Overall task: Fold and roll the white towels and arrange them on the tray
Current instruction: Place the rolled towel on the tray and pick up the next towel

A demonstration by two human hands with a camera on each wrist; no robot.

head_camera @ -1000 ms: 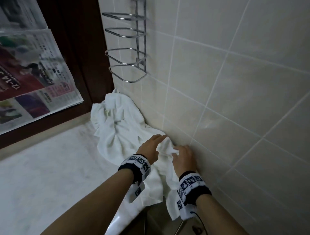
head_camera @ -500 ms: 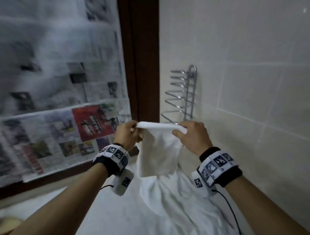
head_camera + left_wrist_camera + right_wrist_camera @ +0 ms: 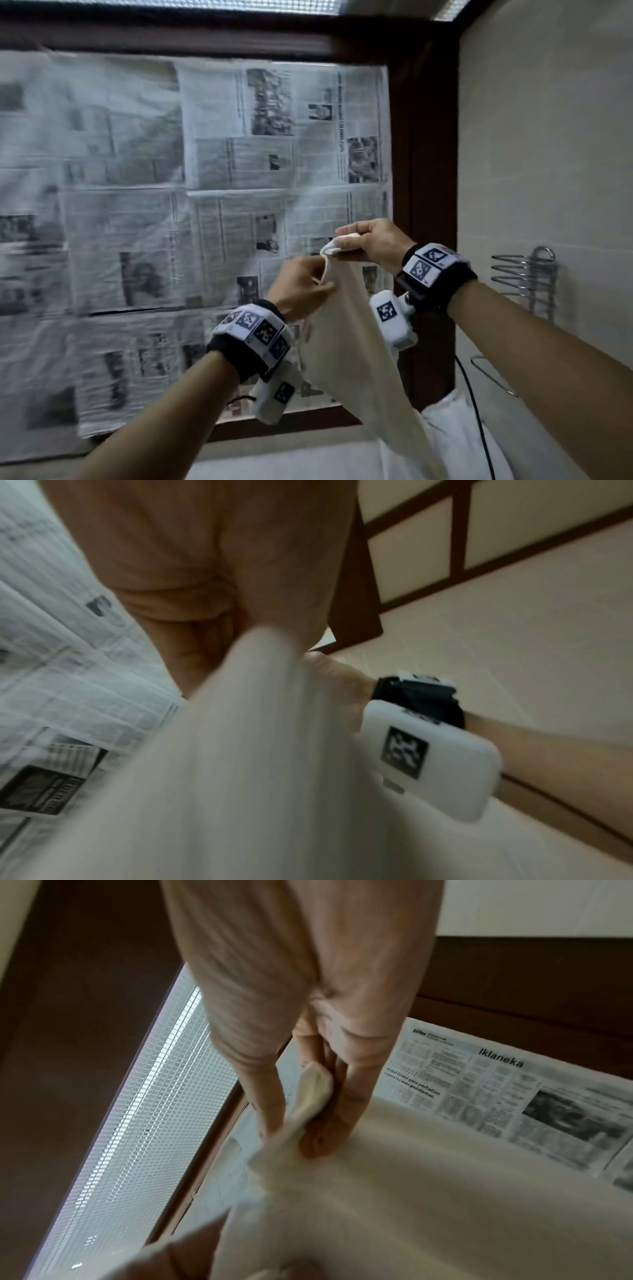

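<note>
A white towel [image 3: 346, 342] hangs in the air in front of me, held up high. My right hand [image 3: 363, 241] pinches its top corner, and the right wrist view shows that corner [image 3: 310, 1093] squeezed between thumb and fingers. My left hand [image 3: 301, 284] grips the towel's edge just below and to the left. The cloth [image 3: 240, 764] fills the left wrist view, blurred. More white towels [image 3: 455, 435] lie heaped at the lower right. No tray is in view.
A window covered with newspaper sheets [image 3: 205, 205] in a dark wooden frame [image 3: 424, 171] faces me. A tiled wall [image 3: 548, 154] stands on the right with a chrome wire rack [image 3: 527, 277] fixed to it. A pale counter [image 3: 274, 462] runs along the bottom.
Both hands have lifted one towel off the heap and raised it well above the counter. They have come closer together, the right now higher than the left. My view has tilted upward.
</note>
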